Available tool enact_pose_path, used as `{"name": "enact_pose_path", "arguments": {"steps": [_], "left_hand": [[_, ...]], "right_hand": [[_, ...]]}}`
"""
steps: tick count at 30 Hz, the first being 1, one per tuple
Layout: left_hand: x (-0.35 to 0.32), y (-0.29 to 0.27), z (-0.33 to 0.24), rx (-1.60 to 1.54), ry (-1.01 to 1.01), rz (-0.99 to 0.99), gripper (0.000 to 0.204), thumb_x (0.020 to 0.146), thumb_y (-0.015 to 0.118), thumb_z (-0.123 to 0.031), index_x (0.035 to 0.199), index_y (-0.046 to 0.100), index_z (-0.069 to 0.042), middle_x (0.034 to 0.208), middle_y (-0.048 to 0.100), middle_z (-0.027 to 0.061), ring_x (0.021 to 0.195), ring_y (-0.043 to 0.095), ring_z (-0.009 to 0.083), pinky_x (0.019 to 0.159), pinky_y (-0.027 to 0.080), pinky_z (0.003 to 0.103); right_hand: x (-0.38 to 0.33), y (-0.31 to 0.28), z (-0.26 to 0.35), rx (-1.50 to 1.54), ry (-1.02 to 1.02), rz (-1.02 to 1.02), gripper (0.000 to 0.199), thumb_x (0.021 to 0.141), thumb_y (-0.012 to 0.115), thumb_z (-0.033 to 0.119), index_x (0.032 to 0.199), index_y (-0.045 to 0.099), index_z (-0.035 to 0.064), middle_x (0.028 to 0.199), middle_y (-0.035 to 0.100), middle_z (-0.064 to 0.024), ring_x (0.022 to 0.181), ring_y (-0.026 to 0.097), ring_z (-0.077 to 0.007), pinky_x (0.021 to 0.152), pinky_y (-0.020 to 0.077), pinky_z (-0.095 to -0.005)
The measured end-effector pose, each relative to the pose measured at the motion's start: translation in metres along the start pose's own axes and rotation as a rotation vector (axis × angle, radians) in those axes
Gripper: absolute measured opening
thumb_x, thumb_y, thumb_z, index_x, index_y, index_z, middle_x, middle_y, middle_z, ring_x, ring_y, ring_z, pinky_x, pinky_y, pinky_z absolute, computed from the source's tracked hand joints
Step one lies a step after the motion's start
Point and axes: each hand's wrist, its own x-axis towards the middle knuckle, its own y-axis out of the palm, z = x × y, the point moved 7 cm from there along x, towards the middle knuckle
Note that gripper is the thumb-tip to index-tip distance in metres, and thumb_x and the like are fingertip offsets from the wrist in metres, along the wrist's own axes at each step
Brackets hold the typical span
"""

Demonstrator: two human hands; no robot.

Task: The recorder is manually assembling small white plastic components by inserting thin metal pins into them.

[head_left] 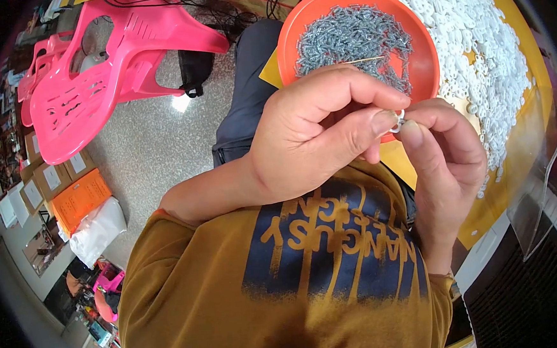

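Note:
In front of my chest, both hands meet at the fingertips over the near rim of an orange-red bowl [430,69]. My left hand [314,130] is closed, its thumb and forefinger pinching a small white plastic ring-like piece [393,129]. The fingers of my right hand [449,154] are pinched together against the same piece; a tiny grey bit shows there, too small to name. Many small grey, spring-like metal pieces [346,36] fill much of the bowl. A thin gold-coloured stick [361,60] lies across them, partly behind my left hand.
A heap of small white plastic pieces [467,28] spreads over the yellow tabletop [479,222] to the right of the bowl. On the speckled floor at left stands a pink plastic chair [74,116]. Cardboard boxes [52,178], an orange packet [82,199] and a white bag [97,233] sit below it.

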Motion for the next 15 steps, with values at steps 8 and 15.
{"name": "enact_pose_path", "arguments": {"steps": [8,15], "left_hand": [[0.0,0.002,-0.01,0.233,0.142,0.052,0.018,0.084,0.047,0.0,0.1,0.053,0.004,0.085,0.051,0.009,0.061,0.053,0.008,0.054,0.044,0.018],[-0.004,0.006,-0.015,0.399,0.274,-0.035,0.015,0.079,0.053,0.002,0.094,0.056,0.001,0.074,0.052,0.0048,0.052,0.052,0.0064,0.048,0.042,0.019]], "right_hand": [[-0.003,-0.002,0.001,0.022,-0.021,-0.015,0.006,0.075,0.058,-0.004,0.081,0.056,-0.0032,0.078,0.055,-0.0058,0.071,0.049,-0.009,0.065,0.038,-0.0197],[-0.004,-0.001,0.004,-0.071,-0.051,0.009,0.006,0.074,0.059,-0.004,0.08,0.057,-0.0027,0.075,0.055,-0.0059,0.069,0.049,-0.0103,0.065,0.038,-0.0204]]}}
